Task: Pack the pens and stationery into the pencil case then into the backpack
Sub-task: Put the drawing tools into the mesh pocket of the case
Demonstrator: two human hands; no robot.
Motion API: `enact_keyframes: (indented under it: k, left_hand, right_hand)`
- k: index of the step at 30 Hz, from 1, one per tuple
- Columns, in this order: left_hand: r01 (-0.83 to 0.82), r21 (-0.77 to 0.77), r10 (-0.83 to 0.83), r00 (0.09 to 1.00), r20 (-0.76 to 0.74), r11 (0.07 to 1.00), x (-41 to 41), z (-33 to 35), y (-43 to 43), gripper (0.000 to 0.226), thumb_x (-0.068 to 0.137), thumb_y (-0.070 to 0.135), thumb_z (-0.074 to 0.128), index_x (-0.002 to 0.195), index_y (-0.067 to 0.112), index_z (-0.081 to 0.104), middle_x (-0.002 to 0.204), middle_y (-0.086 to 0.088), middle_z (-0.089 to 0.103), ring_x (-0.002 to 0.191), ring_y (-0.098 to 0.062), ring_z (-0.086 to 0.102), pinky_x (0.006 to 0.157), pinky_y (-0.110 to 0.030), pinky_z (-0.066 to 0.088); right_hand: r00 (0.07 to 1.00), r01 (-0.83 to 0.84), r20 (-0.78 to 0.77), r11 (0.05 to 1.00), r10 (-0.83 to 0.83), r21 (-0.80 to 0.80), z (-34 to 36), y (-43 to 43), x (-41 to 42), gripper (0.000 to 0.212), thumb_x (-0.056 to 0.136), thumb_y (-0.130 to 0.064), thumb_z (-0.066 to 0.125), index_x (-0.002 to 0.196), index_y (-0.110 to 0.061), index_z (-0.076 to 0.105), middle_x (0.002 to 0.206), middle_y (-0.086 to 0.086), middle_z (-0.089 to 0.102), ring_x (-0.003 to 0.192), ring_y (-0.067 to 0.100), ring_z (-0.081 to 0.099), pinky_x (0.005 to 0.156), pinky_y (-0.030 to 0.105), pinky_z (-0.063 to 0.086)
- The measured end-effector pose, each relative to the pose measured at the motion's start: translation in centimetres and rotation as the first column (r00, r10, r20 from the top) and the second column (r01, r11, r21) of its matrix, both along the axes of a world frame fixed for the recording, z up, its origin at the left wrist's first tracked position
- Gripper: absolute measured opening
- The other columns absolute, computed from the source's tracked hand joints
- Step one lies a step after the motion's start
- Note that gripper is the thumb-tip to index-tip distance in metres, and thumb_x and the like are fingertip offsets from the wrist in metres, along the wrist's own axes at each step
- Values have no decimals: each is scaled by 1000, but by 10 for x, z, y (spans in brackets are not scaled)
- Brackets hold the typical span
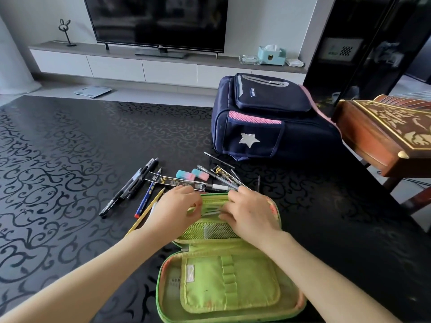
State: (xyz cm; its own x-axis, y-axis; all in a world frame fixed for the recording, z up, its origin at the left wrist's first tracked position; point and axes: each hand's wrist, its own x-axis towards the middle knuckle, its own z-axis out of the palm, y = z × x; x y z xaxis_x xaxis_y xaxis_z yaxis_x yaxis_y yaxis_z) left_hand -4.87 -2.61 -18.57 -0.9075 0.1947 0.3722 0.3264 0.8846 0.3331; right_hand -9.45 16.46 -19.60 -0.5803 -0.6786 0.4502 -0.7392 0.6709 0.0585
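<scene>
Pencil case (231,283) open on table (70,159), near us. Left hand (177,207) fingers pinch far pocket rim; right hand (253,216) fingers curled there, grasp unclear. We judge: spreading pocket for loading. Pens (130,187), erasers (193,175) just beyond; backpack (268,117) farther back.

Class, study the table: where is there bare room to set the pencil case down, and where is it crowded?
Free: the wide table stretch left of the black pens, and the far strip beyond them, left of the backpack. Crowded: between backpack and pencil case, around the erasers.
</scene>
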Motion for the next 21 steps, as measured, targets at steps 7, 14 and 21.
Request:
enact_keyframes:
  k: [7, 14, 21]
  left_hand:
    - [32, -7, -32, 999, -24, 999, 0, -6, -1, 10, 70, 13, 78, 69, 17, 68, 65, 6, 61, 60, -18, 57, 61, -25, 51]
    - [21, 0, -21, 999, -50, 1000, -7, 1, -3, 23, 82, 35, 52, 74, 21, 69, 68, 8, 62, 64, -16, 54, 65, -25, 48]
    - [-115, 151, 131, 986, -105, 982, -16, 12, -15, 9, 79, 17, 62, 73, 16, 69, 71, 6, 62, 67, -14, 51, 62, -25, 44]
  right_hand:
    - [607, 738, 452, 675, -653, -16, 25, 27, -54, 32, 87, -36, 55, 68, -11, 61, 68, 1, 60, 67, 26, 56, 57, 27, 38]
    - [399, 750, 668, 643, -628, 157, 10, 28, -97, 25, 80, -22, 63, 66, -12, 45, 70, 1, 53, 73, 26, 55, 59, 29, 39]
    - [566, 548, 687, 831, -455, 99, 15, -5, -120, 38, 80, -22, 56, 49, -15, 33, 51, 0, 35, 47, 20, 36, 45, 27, 25]
